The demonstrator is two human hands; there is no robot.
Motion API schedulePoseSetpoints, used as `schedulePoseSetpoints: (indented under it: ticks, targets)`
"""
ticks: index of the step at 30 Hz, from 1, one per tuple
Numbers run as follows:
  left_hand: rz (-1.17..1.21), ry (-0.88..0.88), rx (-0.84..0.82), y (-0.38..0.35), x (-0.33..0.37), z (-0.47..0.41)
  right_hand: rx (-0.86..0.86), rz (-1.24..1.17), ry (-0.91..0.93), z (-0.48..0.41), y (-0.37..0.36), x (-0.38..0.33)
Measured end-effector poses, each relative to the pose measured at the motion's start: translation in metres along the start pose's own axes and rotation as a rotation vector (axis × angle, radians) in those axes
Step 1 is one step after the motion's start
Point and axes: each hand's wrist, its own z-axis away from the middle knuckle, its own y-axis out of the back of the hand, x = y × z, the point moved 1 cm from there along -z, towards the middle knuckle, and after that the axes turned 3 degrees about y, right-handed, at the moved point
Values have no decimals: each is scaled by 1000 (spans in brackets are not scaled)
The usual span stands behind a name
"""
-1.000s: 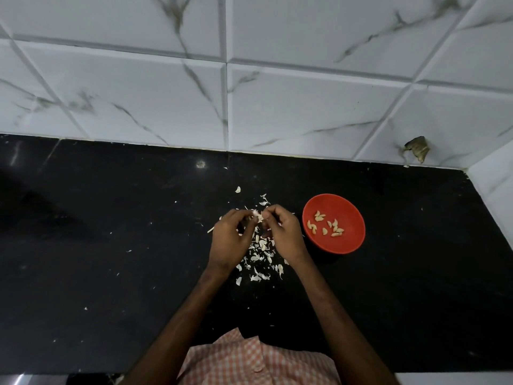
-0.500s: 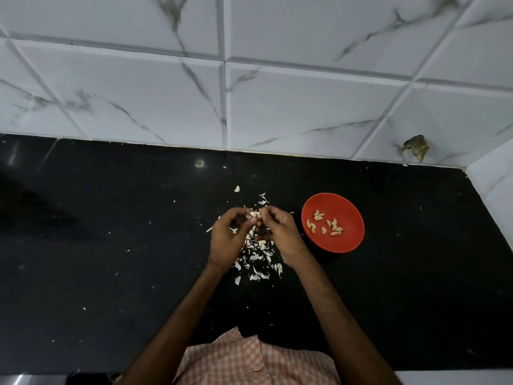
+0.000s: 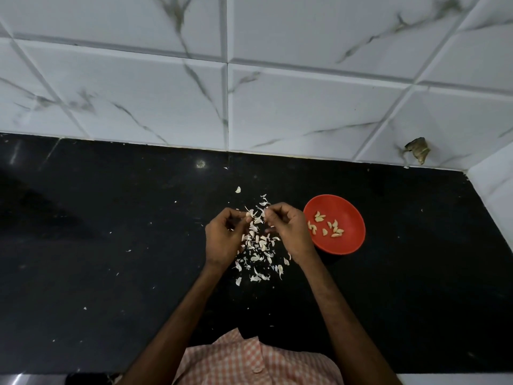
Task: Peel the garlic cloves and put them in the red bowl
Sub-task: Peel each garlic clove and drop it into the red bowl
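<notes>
Head view has us looking down at both hands, raised close together over a heap of white papery garlic skins (image 3: pixel 258 245). Our left hand (image 3: pixel 222 240) is curled, its fingertips pinching a small pale garlic clove (image 3: pixel 250 213). Our right hand (image 3: pixel 288 232) is curled too, nipping what looks like a flake of that clove's skin, though at this size we cannot cleanly tell clove from peel. We judge the peeling is done above the heap so the scraps drop in one place between the wrists.

A round red plastic bowl (image 3: pixel 347 244) sits just right of the right hand, near enough for a short reach. About a dozen peeled yellowish cloves (image 3: pixel 330 227) lie in it, so the job looks well along.

Everything rests on a glossy black stone counter (image 3: pixel 111 245), flecked with stray bits of skin. Beyond the hands rises a wall of white marble-veined tiles (image 3: pixel 305 107), with a brownish lump (image 3: pixel 417 150) stuck to it on the far right. An orange checked shirt (image 3: pixel 249 359) shows below the forearms.
</notes>
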Motion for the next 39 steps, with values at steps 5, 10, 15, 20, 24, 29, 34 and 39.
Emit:
schedulePoseSetpoints:
  ticks: [5, 10, 15, 20, 24, 29, 34, 39]
  targets:
    - [-23, -16, 24, 0, 3, 0, 0, 527, 139, 3, 0, 6]
    - [-37, -31, -2, 3, 2, 1, -4, 659, 383, 0, -2, -1]
    - [-106, -86, -30, 3, 3, 0, -96, 753, 482, -3, -9, 2]
    - [-194, -160, -66, 3, 3, -1, -123, 828, 514, -1, -10, -1]
    - [-258, -170, -93, 3, 0, -2, -104, 889, 526, -2, -12, -1]
    - [-341, -199, -126, 2, -3, -4, -152, 888, 427, -5, -10, 0]
    - [-356, -209, -151, 1, -5, -3, -176, 764, 279, -8, -6, -1]
    - [-320, -226, -204, 4, -13, -3, -219, 599, 162, -7, 0, 0]
